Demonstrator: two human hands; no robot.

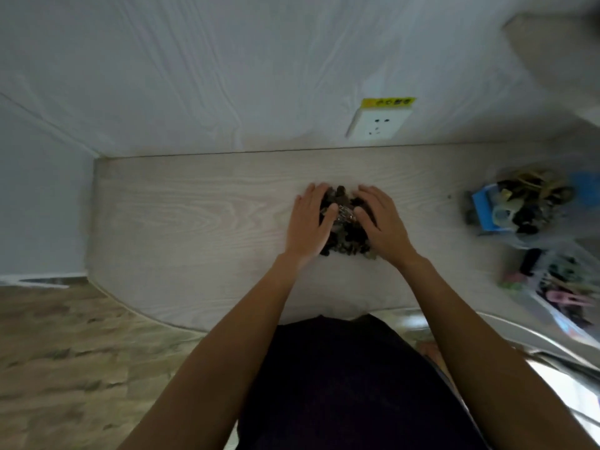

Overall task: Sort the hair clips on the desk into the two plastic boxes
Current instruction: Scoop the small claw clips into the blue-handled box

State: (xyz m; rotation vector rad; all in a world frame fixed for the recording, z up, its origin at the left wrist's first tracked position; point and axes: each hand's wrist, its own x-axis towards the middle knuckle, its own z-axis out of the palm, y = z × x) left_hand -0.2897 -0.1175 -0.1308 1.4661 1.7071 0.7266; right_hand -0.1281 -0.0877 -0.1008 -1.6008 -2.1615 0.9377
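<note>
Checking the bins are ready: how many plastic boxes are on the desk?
2, both at the desk's right edge: far plastic box and near plastic box, both blurred, already holding clips.

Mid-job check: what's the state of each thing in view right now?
Clip pile: heaped on desk, cupped between both hands.
Left hand: open, against pile.
Right hand: open, against pile.
Far box: holds clips, blurred.
Near box: holds clips, blurred.

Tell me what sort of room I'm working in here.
Probably a home room, perhaps a bedroom or study corner: a pale wood-grain desk set against a white wall, a wall socket just above it, and wood-look flooring below. Motion blur hides finer detail.
</note>
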